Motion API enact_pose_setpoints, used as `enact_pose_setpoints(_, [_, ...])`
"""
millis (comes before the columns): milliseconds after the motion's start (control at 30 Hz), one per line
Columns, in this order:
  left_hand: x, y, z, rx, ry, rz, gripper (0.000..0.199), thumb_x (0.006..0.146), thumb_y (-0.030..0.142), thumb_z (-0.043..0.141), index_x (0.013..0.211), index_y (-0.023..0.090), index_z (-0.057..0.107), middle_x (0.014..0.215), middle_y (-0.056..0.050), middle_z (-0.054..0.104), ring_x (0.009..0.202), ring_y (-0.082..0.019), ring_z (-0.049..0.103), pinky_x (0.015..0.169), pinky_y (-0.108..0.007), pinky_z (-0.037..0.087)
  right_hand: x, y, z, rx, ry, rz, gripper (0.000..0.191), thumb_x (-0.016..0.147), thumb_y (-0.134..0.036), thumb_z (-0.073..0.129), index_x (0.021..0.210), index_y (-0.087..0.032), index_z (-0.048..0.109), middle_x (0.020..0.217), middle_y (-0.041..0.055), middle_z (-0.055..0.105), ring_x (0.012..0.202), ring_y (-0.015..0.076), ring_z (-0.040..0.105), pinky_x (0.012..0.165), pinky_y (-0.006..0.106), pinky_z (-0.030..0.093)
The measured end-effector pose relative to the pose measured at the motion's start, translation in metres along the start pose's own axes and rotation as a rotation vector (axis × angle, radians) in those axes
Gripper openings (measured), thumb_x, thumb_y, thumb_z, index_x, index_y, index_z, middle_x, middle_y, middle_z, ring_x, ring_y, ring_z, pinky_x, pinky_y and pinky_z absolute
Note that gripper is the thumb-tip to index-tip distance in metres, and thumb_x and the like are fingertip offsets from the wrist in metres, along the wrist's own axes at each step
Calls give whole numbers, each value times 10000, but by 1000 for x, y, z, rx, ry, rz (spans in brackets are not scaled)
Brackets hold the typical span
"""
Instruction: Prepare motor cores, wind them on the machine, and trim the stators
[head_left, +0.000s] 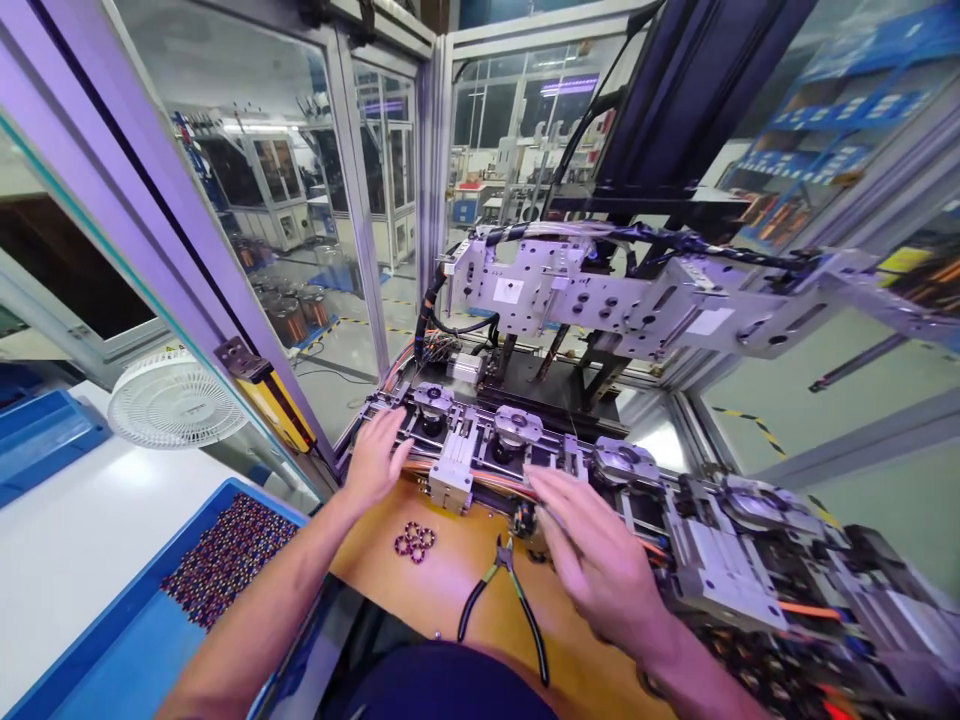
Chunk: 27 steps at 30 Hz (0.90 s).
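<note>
My left hand (377, 458) is at the left end of a metal machine rail, its fingers stretched out and apart beside the first round clamping fixture (433, 398). My right hand (596, 545) hovers at the front of the rail with straight fingers, and nothing shows in it. Its fingertips are near the second fixture (517, 425) and a small dark round part (523, 518). Diagonal cutters (504, 570) with black handles lie spread on the tan work surface (375, 570) between my forearms. Several small ring-shaped coils (415, 542) sit in a cluster left of the cutters.
A blue tray (97, 640) of many small rings stands at the left on a white table (45, 500), below a white fan (176, 398). A perforated metal plate assembly (570, 295) spans above the rail. Aluminium frame posts (360, 200) enclose the left side. More fixtures (772, 505) continue right.
</note>
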<state>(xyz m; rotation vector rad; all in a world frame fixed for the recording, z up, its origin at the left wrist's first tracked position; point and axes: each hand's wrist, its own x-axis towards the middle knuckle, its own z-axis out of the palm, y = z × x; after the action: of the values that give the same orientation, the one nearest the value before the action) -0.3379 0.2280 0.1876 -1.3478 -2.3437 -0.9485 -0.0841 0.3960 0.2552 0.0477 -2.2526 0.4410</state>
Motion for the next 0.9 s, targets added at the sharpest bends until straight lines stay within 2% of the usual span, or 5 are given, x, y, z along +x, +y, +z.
enact_pose_setpoints(167, [71, 12, 19, 58, -202, 155, 401, 899, 323, 574, 1275, 187, 609, 1414, -102, 584, 1405, -297, 413, 1159, -513, 313, -82, -12, -21, -74, 3, 187, 481, 929, -124, 517, 1385, -277, 536, 1197, 85, 678, 1053, 280, 679, 903, 455, 598])
enact_pose_setpoints(400, [79, 13, 35, 89, -268, 128, 441, 915, 339, 532, 1317, 162, 562, 1447, -142, 543, 1422, -362, 367, 1135, -621, 274, -200, -26, -33, -321, -51, 426, 251, 995, -257, 452, 1116, -195, 664, 1006, 96, 736, 873, 260, 731, 727, 397, 641])
enact_pose_setpoints(567, [88, 18, 22, 66, -282, 138, 509, 902, 401, 546, 1333, 131, 542, 1426, -164, 557, 1426, -393, 350, 1111, -641, 313, -219, -12, -10, -403, -38, 495, 291, 1012, -266, 409, 1079, -171, 676, 973, 115, 719, 879, 273, 697, 788, 456, 598])
enact_pose_setpoints(767, [24, 76, -12, -148, -43, 113, 558, 932, 414, 523, 1413, 139, 451, 1476, -149, 496, 1408, -280, 408, 1178, -511, 315, -205, 12, 5, -406, -129, 553, 222, 989, -194, 468, 986, -144, 684, 866, 92, 641, 818, 230, 589, 731, 390, 520])
enact_pose_setpoints(900, [-54, 105, -18, -371, -200, 89, 411, 913, 300, 582, 1311, 201, 563, 1331, -122, 632, 1267, -261, 567, 1086, -476, 457, -200, 17, 3, -357, -146, 559, 218, 982, -155, 475, 885, -145, 669, 807, 49, 587, 749, 182, 534, 677, 317, 461])
